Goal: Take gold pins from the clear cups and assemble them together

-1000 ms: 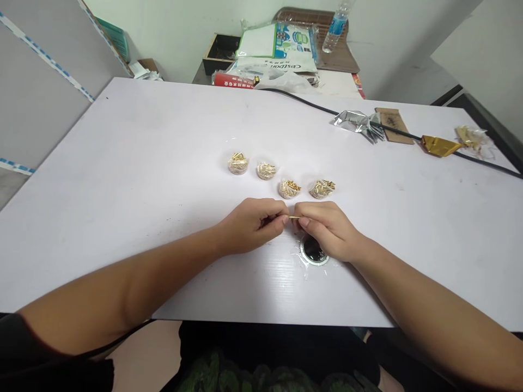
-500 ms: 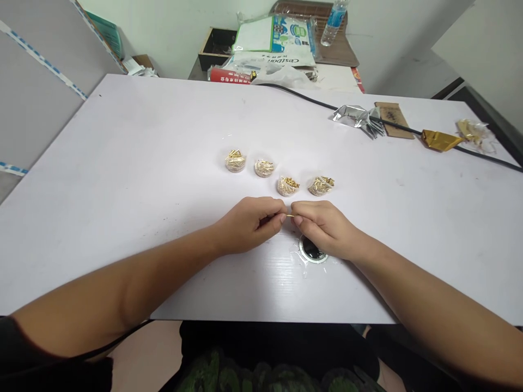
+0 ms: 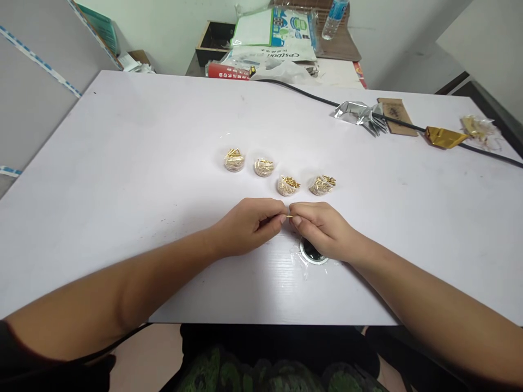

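Observation:
My left hand (image 3: pixel 250 224) and my right hand (image 3: pixel 322 227) meet fingertip to fingertip low over the white table (image 3: pixel 143 163), both pinched on a thin gold pin (image 3: pixel 289 216) between them. Just beyond the hands stand several small clear cups of gold pins, from the leftmost cup (image 3: pixel 234 160) to the rightmost cup (image 3: pixel 322 185). Under my right hand lies a round black-centred lid (image 3: pixel 312 252) with clear film around it.
A black cable (image 3: pixel 408 128) runs across the far right of the table past silver foil bags (image 3: pixel 359 113), a brown card (image 3: pixel 397 115) and a gold wrapper (image 3: pixel 443 136). Behind the table are boxes, packets (image 3: pixel 273 32) and a water bottle (image 3: pixel 332 17).
My two hands have drawn closer together, so less of the gold pin shows between the fingertips. The view has shifted slightly; the cups have not moved.

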{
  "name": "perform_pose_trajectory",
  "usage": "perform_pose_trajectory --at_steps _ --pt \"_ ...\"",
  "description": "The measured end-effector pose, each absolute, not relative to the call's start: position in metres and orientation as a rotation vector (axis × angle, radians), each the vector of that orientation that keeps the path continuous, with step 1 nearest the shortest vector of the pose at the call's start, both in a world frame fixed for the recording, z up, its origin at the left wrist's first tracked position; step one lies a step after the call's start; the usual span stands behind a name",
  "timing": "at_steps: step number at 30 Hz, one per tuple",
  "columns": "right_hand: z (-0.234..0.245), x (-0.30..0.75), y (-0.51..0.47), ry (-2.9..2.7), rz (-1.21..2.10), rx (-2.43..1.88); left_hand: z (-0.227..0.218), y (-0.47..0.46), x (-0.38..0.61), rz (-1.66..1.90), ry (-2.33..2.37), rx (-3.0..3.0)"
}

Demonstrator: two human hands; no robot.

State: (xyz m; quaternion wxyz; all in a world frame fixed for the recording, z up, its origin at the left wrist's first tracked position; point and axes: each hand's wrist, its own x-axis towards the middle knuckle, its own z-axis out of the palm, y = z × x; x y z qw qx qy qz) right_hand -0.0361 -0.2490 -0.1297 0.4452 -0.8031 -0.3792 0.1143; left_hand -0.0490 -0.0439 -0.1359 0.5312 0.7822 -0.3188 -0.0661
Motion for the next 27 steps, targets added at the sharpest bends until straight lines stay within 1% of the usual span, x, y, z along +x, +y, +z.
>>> perform_pose_trajectory --at_steps 27 --pt "-0.1322 -0.0357 -0.2466 -0.883 0.328 -1.955 -0.1377 -0.0455 -0.0481 -0.141 -0.741 1.886"
